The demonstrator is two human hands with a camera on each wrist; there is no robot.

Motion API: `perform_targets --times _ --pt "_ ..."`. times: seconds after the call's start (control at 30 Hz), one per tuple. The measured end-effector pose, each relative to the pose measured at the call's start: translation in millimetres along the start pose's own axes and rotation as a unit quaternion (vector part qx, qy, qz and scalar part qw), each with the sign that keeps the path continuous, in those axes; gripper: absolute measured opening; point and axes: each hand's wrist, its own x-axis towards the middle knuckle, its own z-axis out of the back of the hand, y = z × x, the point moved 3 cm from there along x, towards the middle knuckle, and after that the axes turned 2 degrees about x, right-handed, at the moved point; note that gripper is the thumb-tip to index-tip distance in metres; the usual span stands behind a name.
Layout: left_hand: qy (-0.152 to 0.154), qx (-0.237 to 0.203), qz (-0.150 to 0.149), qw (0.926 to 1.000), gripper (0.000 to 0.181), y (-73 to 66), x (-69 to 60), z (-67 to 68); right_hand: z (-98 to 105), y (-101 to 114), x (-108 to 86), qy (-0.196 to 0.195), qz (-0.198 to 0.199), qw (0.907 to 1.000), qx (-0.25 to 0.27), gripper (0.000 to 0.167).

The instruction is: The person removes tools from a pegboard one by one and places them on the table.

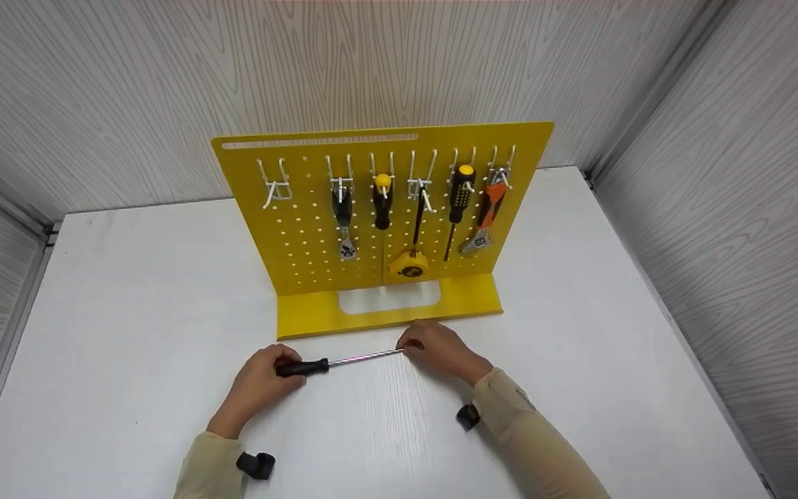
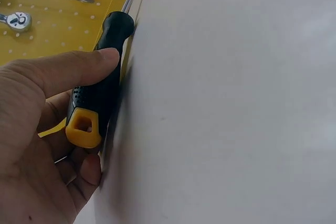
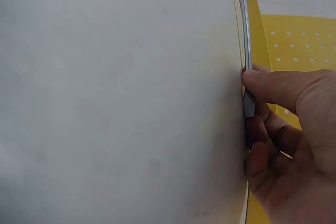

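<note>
A screwdriver (image 1: 310,366) lies level between both hands, in front of the yellow pegboard's base. Its black handle (image 2: 110,40), with a yellow end, is gripped by the left hand (image 1: 258,383), thumb on top and fingers beneath. At the other end the right hand (image 1: 442,351) pinches the metal shaft (image 3: 245,35) close to the tip. The flat tip (image 3: 249,106) sticks out past the right thumb in the right wrist view.
The pegboard (image 1: 302,256) stands behind the hands. On its hooks hang a ratchet (image 1: 345,222), a stubby screwdriver (image 1: 382,204), a thin dark tool (image 1: 419,218), a long screwdriver (image 1: 462,197) and an adjustable wrench (image 1: 490,208). A tape measure (image 1: 410,265) is low on it; the leftmost hook (image 1: 278,188) is bare.
</note>
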Motion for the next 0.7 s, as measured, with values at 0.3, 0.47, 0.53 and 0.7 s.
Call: perform_targets --times 0.3,0.47,0.53,0.7 --pt "0.046 -0.034 0.002 0.9984 0.034 -0.4 -0.5 10.6 4 -3 0.7 0.018 -0.017 0.9997 0.008 0.014" --pt "0.058 -0.039 0.002 0.9976 0.039 2.8 -3.5 15.6 8 -7 -2.1 0.023 -0.031 0.9986 0.036 0.014" --pt "0.057 -0.039 0.0 0.9976 0.04 4.0 -5.3 17.4 10 -10 -3.5 0.019 -0.035 0.9981 0.046 0.014" --pt "0.057 -0.041 0.002 0.9975 0.043 6.5 -8.9 21.6 14 -13 -7.9 0.007 -0.033 0.9978 0.057 0.013"
